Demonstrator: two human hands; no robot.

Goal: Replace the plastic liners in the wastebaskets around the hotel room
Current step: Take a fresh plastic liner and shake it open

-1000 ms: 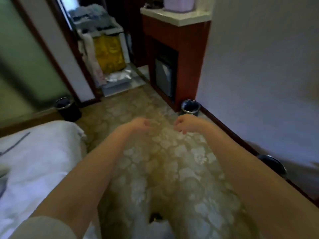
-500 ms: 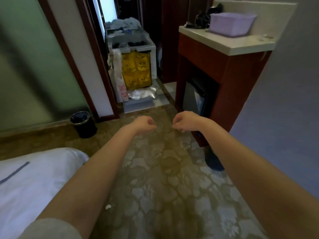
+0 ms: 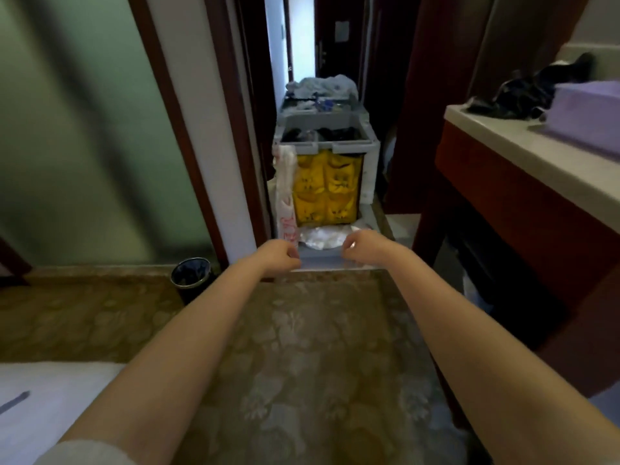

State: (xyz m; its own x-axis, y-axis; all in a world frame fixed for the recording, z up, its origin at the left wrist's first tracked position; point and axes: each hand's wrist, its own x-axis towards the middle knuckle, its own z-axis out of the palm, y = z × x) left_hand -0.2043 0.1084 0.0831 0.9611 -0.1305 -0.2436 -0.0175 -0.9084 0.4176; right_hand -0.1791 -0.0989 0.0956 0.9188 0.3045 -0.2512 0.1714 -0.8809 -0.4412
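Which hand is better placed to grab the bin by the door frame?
Probably the left hand: the bin stands on its side of the floor; the right hand is farther away.

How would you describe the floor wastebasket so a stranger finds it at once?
Start at the green frosted glass wall on the left. Where it meets the dark wooden door frame, a wastebasket stands on the carpet. It is small, round and black with a shiny rim, unlike the grey cart with its yellow bag.
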